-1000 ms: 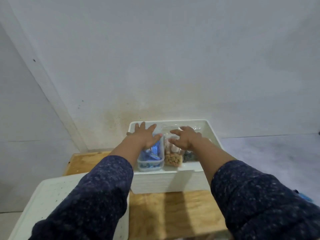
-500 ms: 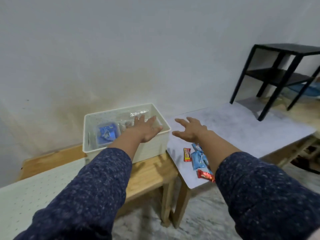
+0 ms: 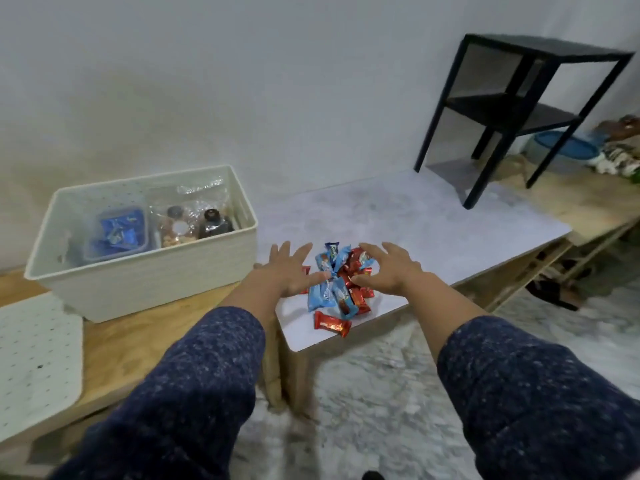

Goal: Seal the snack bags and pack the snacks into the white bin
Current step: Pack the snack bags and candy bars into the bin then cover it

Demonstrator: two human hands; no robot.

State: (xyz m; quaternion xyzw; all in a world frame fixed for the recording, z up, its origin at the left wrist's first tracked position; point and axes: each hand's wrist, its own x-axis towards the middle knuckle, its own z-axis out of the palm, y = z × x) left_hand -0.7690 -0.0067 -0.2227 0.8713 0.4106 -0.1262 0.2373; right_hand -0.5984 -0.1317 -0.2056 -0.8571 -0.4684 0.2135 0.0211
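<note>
The white bin (image 3: 149,271) stands on the wooden bench at the left. Inside it are a clear tub of blue wrapped snacks (image 3: 117,230) and clear snack bags (image 3: 192,223) with biscuits and dark pieces. On the grey table to its right lies a pile of blue and red wrapped snacks (image 3: 341,278); one red bar (image 3: 331,323) lies apart, nearer the table's front edge. My left hand (image 3: 291,271) and my right hand (image 3: 388,268) flank the pile, fingers spread, thumbs touching the wrappers, holding nothing.
A white perforated lid (image 3: 34,358) lies on the wooden bench (image 3: 138,341) at the lower left. A black metal shelf (image 3: 512,109) stands at the grey table's (image 3: 415,223) far right corner. Clutter and a blue bowl (image 3: 568,147) sit beyond it.
My view swung right from the bin to the grey table. Both hands left the bin and came down on either side of the snack pile.
</note>
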